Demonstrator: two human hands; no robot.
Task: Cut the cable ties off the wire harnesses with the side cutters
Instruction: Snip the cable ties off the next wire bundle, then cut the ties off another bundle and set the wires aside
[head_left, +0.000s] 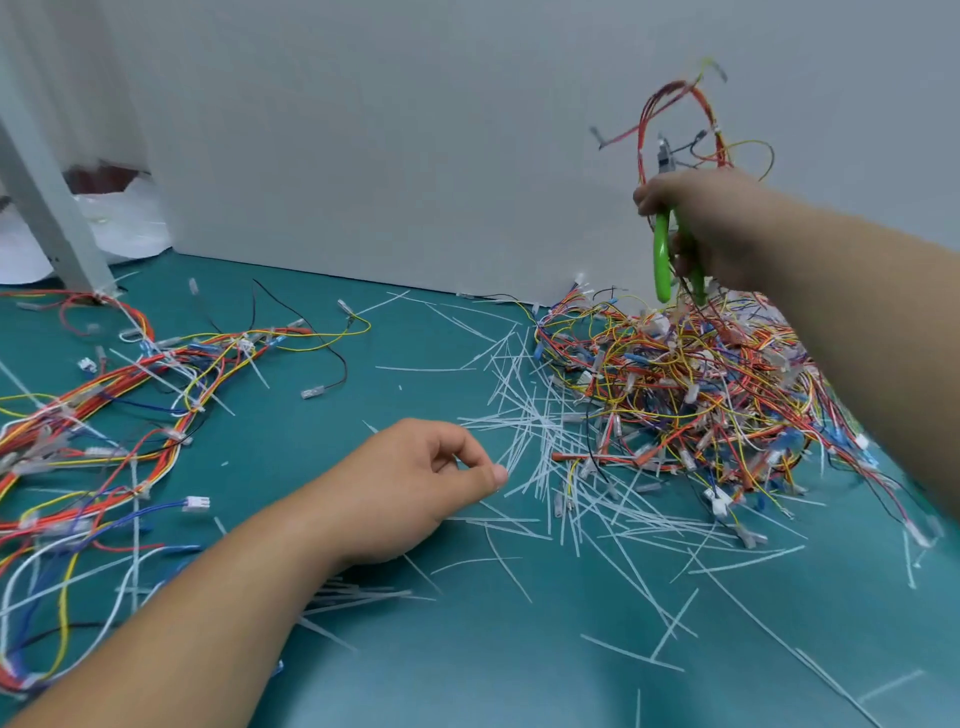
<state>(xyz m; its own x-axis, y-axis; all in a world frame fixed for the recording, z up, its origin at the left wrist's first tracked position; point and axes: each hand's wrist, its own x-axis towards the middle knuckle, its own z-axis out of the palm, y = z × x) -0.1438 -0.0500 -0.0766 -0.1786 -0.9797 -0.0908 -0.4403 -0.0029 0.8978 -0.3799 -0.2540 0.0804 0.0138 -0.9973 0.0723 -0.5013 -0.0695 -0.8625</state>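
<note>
My right hand (711, 228) is raised at the upper right and grips the green-handled side cutters (662, 254) together with a red and yellow wire harness (691, 119) that loops above the fist. Below it lies a big tangled pile of loose harnesses (691, 395) on the green mat. My left hand (415, 483) hovers low over the mat's middle, fingers curled with thumb against forefinger; whether it pinches a cut tie I cannot tell. White cut cable ties (530, 426) are scattered between the hand and the pile. Tied harnesses (119, 395) lie at the left.
A grey wall panel (363, 130) stands along the back of the green mat (467, 649). A slanted grey post (47, 208) rises at the far left, with white plastic bags (124, 218) behind it. Cut ties also lie along the front right of the mat.
</note>
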